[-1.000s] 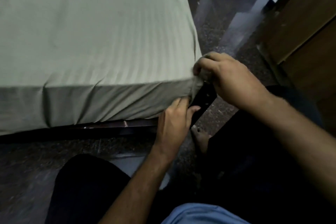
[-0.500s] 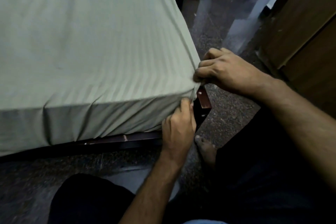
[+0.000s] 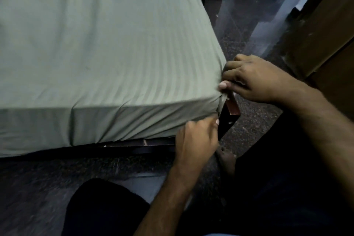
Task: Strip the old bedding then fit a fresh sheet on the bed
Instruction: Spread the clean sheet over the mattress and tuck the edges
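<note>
Fingers (image 3: pixel 223 85) of your right hand (image 3: pixel 254 80) pinch the green sheet (image 3: pixel 107 51) at the mattress corner, while your left hand (image 3: pixel 197 138) grips its lower hem just beneath, likely to tuck it under. That sheet lies stretched over the bed, and the dark bedpost (image 3: pixel 228 119) crowds the corner between your hands.

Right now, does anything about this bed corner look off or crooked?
Only the near corner. The green sheet lies flat on top but bunches into folds there, where the right hand pinches it and the left hand grips its lower edge. The dark bed frame still shows beside it, so that corner looks untucked.
</note>
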The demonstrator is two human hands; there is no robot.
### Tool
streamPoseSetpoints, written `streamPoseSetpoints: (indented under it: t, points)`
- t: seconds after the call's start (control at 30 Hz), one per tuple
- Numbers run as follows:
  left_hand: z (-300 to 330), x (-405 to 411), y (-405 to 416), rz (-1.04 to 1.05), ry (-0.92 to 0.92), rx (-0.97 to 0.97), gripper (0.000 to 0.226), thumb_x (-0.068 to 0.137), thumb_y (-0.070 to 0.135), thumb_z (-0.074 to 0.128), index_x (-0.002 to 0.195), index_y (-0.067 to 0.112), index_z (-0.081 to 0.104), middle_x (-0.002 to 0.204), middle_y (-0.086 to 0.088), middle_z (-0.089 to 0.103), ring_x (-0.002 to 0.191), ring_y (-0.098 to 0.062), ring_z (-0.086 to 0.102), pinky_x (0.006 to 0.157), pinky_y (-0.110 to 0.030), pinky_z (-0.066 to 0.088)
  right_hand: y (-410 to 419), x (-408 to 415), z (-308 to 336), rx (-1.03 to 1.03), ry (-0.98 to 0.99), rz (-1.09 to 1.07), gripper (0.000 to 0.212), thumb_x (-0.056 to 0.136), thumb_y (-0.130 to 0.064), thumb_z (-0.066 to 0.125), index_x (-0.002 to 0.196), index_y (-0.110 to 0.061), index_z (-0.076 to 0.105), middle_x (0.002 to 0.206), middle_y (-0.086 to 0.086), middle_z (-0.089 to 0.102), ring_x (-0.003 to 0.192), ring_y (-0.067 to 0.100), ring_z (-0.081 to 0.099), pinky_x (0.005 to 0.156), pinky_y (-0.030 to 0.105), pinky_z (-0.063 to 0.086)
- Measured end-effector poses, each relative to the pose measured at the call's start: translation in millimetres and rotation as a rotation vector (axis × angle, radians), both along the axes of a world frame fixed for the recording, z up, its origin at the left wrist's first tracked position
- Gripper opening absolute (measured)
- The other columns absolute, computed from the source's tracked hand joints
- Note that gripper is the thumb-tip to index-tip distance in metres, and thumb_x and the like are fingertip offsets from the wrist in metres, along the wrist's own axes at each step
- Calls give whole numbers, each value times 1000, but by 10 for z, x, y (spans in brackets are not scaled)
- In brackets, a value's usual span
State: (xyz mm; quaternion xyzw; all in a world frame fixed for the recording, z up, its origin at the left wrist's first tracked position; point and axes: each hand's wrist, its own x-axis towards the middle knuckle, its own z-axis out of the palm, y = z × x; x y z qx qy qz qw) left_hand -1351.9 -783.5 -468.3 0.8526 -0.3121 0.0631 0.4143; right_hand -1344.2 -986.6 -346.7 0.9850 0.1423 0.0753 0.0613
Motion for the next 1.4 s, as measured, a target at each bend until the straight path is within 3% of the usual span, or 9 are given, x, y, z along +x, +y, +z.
streamPoseSetpoints:
  t: [0.07,0.17,0.3,0.47,0.63,0.77,1.13,1.3,1.4]
  points:
    - [187,125,149,49,-27,-144,23,98,38,55,95,22,72,68,-10,67,64,-36,64,51,-40,47,248,85,46,-30,-112,-19,53,100,-58,33,86,-23,70,98,-2,62,90,24,51,72,36,34]
    - [455,417,366,165,-197,-296,18,99,26,59,95,15,73,80,-6,69,72,-30,64,61,-40,48,721,390,2,11,-165,13,41,98,-50,37,107,-23,67,112,3,61,100,26,57,79,39,41]
    - [632,881,483,255,-310,-124,20,96,27,58,90,11,69,92,-10,66,90,-31,60,76,-44,49,1012,911,-172,130,82,-40,63,90,-51,23,143,-28,48,147,-1,48,129,24,50,102,45,43]
    - [655,1405,652,330,-182,43,28,96,35,57,109,14,70,110,-11,61,103,-32,60,90,-46,48,1116,1561,-320,213,221,-64,64,97,-50,19,157,-29,27,165,-5,25,151,13,23,122,45,19]
    - [642,2067,866,555,-68,414,59,99,61,39,120,11,63,133,-20,58,124,-38,53,106,-47,39,1206,2222,-470,176,213,-62,62,103,-62,18,159,-36,15,168,-12,10,154,12,8,123,49,10]
    - [528,2597,1046,687,97,567,80,97,73,25,151,18,42,164,-14,29,153,-33,22,123,-53,16,1312,3114,-564,202,221,-74,75,94,-76,17,159,-40,11,168,-12,6,155,21,5,119,60,4]
    - [311,2487,892,1107,51,675,90,96,71,26,160,8,21,166,-26,12,155,-42,8,125,-52,7,1585,3160,-810,248,10,-224,75,98,-67,16,161,-26,15,169,2,6,153,42,-1,115,70,0]
    - [456,2577,755,1080,257,795,90,96,64,26,159,1,12,164,-33,8,152,-50,8,122,-60,9,1590,3167,-700,242,233,-228,74,96,-64,26,160,-28,18,169,1,9,152,44,0,112,72,0]
    - [988,2492,809,970,489,806,89,95,64,31,158,2,21,162,-34,18,150,-49,19,120,-60,18,1547,3212,-104,268,598,-230,73,95,-64,31,160,-34,13,169,-4,1,152,42,-4,113,72,0]
